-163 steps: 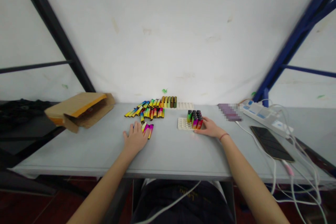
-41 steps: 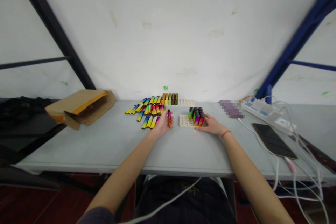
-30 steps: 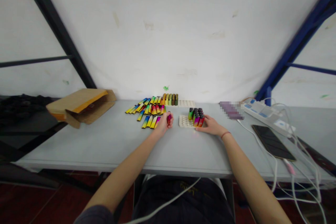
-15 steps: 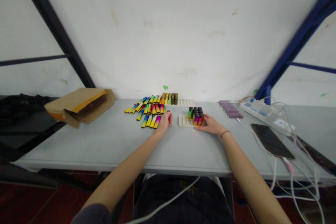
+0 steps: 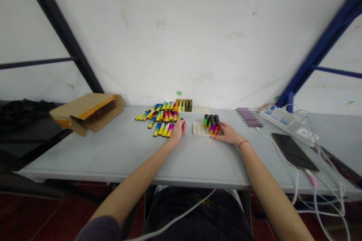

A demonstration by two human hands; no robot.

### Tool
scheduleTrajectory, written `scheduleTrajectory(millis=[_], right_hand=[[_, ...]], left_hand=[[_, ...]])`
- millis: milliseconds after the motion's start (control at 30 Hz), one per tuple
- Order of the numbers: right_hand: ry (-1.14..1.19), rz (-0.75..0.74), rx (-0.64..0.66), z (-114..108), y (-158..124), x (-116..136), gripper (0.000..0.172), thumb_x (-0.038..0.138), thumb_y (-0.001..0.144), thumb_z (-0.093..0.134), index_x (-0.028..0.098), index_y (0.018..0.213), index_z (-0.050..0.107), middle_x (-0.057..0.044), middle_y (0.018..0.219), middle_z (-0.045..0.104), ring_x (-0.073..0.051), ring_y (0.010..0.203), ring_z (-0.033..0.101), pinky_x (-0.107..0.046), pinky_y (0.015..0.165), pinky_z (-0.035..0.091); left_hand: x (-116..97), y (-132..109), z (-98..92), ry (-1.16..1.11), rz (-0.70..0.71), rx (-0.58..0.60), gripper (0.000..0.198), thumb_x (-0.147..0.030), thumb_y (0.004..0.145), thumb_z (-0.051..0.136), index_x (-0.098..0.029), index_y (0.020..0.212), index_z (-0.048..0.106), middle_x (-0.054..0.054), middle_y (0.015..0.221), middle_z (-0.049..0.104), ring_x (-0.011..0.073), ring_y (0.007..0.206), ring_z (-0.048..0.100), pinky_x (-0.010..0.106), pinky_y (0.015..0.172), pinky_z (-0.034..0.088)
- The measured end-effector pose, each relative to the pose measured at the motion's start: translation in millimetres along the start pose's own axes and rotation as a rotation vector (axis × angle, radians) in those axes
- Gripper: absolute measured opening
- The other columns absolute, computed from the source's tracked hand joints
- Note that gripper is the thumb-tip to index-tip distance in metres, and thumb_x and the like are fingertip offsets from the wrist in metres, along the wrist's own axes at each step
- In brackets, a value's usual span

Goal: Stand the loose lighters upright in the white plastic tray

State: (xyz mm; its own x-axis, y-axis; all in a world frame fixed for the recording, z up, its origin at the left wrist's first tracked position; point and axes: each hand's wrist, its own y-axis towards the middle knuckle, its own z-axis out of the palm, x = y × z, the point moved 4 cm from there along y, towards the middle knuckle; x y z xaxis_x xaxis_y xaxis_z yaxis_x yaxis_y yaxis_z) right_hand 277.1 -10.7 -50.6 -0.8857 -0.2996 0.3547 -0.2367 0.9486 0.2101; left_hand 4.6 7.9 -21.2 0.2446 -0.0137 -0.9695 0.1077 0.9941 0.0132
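My left hand (image 5: 177, 132) is closed round a small pink-and-black lighter (image 5: 182, 123), held just left of a white slotted tray (image 5: 198, 129). Several rainbow-coloured lighters (image 5: 211, 123) stand upright in the right part of that tray. My right hand (image 5: 227, 134) rests on the table with its fingers against the tray's right edge and the standing lighters. A spread of loose coloured lighters (image 5: 161, 117) lies flat on the grey table (image 5: 118, 150) beyond and left of my left hand.
A second white tray (image 5: 200, 110) with a row of upright lighters (image 5: 183, 105) sits by the wall. An open cardboard box (image 5: 85, 112) lies at the far left. At the right are a power strip (image 5: 285, 124), a black phone (image 5: 294, 151) and white cables.
My left hand left the loose lighters, closed on one and carried it right, beside the tray. In the last second it has barely shifted. My right hand has stayed at the tray.
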Motion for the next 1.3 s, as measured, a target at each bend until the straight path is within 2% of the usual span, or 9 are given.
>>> scheduleTrajectory(millis=[233, 367, 467, 600, 733, 933, 1067, 1200, 1300], right_hand=[[0.017, -0.010, 0.009, -1.7, -0.1, 3.6, 0.072, 0.074, 0.075, 0.070, 0.016, 0.118, 0.071, -0.020, 0.137, 0.062, -0.039, 0.124, 0.060, -0.053, 0.110, 0.047], [0.014, -0.010, 0.020, -3.1, -0.2, 5.1, 0.069, 0.072, 0.076, 0.070, 0.015, 0.116, 0.071, -0.020, 0.136, 0.063, -0.039, 0.123, 0.061, -0.052, 0.109, 0.047], [0.020, -0.016, 0.025, -4.2, -0.6, 6.4, 0.069, 0.072, 0.077, 0.071, 0.016, 0.117, 0.071, -0.019, 0.136, 0.063, -0.037, 0.123, 0.061, -0.050, 0.110, 0.047], [0.029, -0.023, 0.025, -4.5, -1.0, 7.4, 0.074, 0.072, 0.076, 0.071, 0.013, 0.122, 0.069, -0.021, 0.137, 0.061, -0.037, 0.125, 0.060, -0.050, 0.112, 0.045], [0.027, -0.012, 0.014, -2.3, -0.7, 5.9, 0.075, 0.073, 0.076, 0.071, 0.016, 0.123, 0.069, -0.019, 0.139, 0.060, -0.037, 0.127, 0.059, -0.050, 0.112, 0.045], [0.031, -0.015, -0.004, -0.2, -0.2, 4.8, 0.075, 0.073, 0.075, 0.072, 0.016, 0.124, 0.069, -0.021, 0.141, 0.060, -0.040, 0.130, 0.057, -0.055, 0.111, 0.045], [0.030, -0.013, 0.000, -1.0, -0.2, 4.8, 0.074, 0.072, 0.074, 0.073, 0.016, 0.122, 0.069, -0.021, 0.139, 0.061, -0.040, 0.128, 0.059, -0.055, 0.111, 0.045], [0.033, -0.010, 0.006, -2.4, -0.4, 6.3, 0.071, 0.072, 0.074, 0.073, 0.016, 0.119, 0.071, -0.020, 0.138, 0.062, -0.040, 0.126, 0.059, -0.055, 0.110, 0.046], [0.023, -0.010, 0.015, -3.2, -0.7, 8.0, 0.073, 0.071, 0.076, 0.072, 0.014, 0.121, 0.070, -0.021, 0.139, 0.061, -0.039, 0.127, 0.059, -0.053, 0.111, 0.045]], left_hand=[[1.7, -0.5, -0.8, -0.058, -0.012, -0.073, 0.035, -0.054, 0.090, 0.057, -0.023, 0.083, 0.043, -0.008, 0.063, 0.044, 0.0073, 0.049, 0.041, 0.015, 0.043, 0.036], [-3.0, -0.7, -1.2, 0.064, 0.053, -0.071, 0.029, -0.047, 0.091, 0.061, -0.025, 0.096, 0.044, -0.006, 0.075, 0.051, 0.0091, 0.061, 0.051, 0.018, 0.053, 0.047], [-14.8, 0.2, 6.3, 0.253, 0.201, 0.007, 0.020, -0.038, 0.092, 0.062, -0.023, 0.103, 0.054, 0.001, 0.090, 0.059, 0.0134, 0.085, 0.061, 0.022, 0.070, 0.054], [-35.1, -0.1, 28.7, 0.431, 0.420, 0.156, 0.017, -0.029, 0.088, 0.066, -0.020, 0.101, 0.069, 0.008, 0.108, 0.063, 0.0204, 0.112, 0.060, 0.028, 0.094, 0.052], [-37.8, -1.3, 52.0, 0.426, 0.440, 0.299, 0.016, -0.026, 0.086, 0.066, -0.019, 0.099, 0.072, 0.009, 0.108, 0.070, 0.0228, 0.108, 0.064, 0.031, 0.091, 0.054], [-19.3, -3.3, 59.7, 0.400, 0.420, 0.240, 0.018, -0.022, 0.084, 0.069, -0.022, 0.102, 0.072, 0.007, 0.106, 0.074, 0.0216, 0.099, 0.069, 0.034, 0.092, 0.056], [-9.6, -2.4, 60.2, 0.413, 0.390, 0.258, 0.018, -0.023, 0.082, 0.071, -0.023, 0.100, 0.071, 0.005, 0.099, 0.073, 0.0218, 0.097, 0.069, 0.035, 0.090, 0.057], [-6.1, 0.1, 59.7, 0.417, 0.435, 0.240, 0.017, -0.026, 0.083, 0.070, -0.022, 0.099, 0.072, 0.007, 0.110, 0.068, 0.0192, 0.093, 0.068, 0.031, 0.082, 0.058], [-4.4, 1.6, 59.8, 0.470, 0.461, 0.244, 0.019, -0.025, 0.085, 0.068, -0.022, 0.104, 0.070, 0.007, 0.108, 0.067, 0.0189, 0.092, 0.068, 0.030, 0.083, 0.057]])
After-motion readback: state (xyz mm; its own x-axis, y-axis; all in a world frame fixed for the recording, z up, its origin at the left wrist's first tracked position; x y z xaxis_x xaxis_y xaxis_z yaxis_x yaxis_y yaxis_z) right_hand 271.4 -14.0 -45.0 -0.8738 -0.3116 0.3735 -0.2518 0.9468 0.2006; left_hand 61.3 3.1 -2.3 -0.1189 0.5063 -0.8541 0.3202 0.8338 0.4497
